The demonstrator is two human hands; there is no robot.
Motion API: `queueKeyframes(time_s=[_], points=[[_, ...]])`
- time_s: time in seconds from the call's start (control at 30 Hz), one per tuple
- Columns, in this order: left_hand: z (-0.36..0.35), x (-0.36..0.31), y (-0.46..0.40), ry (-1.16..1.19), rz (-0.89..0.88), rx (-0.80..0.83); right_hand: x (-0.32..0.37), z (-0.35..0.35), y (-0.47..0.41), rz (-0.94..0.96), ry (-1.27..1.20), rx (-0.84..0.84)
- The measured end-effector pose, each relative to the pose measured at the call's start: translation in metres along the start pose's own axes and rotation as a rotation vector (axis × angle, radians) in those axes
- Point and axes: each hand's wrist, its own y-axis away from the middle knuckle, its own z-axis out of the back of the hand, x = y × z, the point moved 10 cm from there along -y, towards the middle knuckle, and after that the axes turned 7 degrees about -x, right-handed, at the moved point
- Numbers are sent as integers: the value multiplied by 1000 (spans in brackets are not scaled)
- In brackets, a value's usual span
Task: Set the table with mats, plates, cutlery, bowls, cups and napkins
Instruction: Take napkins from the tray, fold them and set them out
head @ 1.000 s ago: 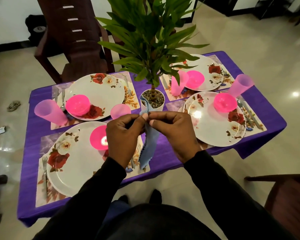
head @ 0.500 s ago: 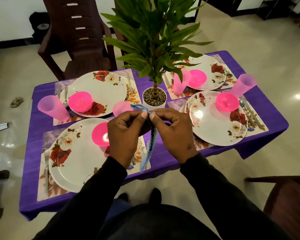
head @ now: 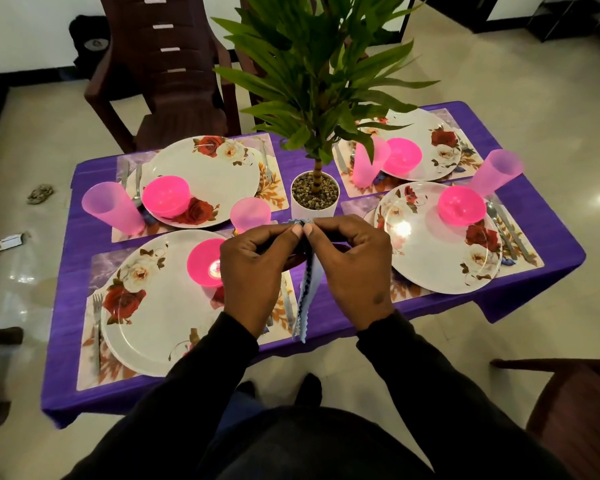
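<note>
Over the near edge of the purple-clothed table (head: 548, 244), both hands' fingers pinching the top of a blue napkin (head: 307, 296): left hand (head: 253, 268), right hand (head: 354, 268). Behind, potted plant (head: 314, 199); beyond, dark chair (head: 163, 81) on glossy tiled floor (head: 534, 81).

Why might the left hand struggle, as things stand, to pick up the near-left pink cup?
Probably not freely: the left hand and right hand both pinch the blue napkin; the pink cup itself stands unobstructed just beyond.
</note>
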Motion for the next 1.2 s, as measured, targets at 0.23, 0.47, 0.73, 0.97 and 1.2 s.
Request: queueKeyframes(time_s=[0.23,0.47,0.73,0.97,1.2], points=[[0,-2,1,1,5,-36,8,-4,2,72,24,0],[-2,7,6,41,91,-74,19,-13,-5,201,105,78],[-1,-15,1,-123,-129,6,27,-11,-15,336,166,139],[16,-23,-25,-620,-397,10,25,-8,-30,131,-37,363],[7,-13,-48,-361,-148,252,32,6,-39,52,-188,462]])
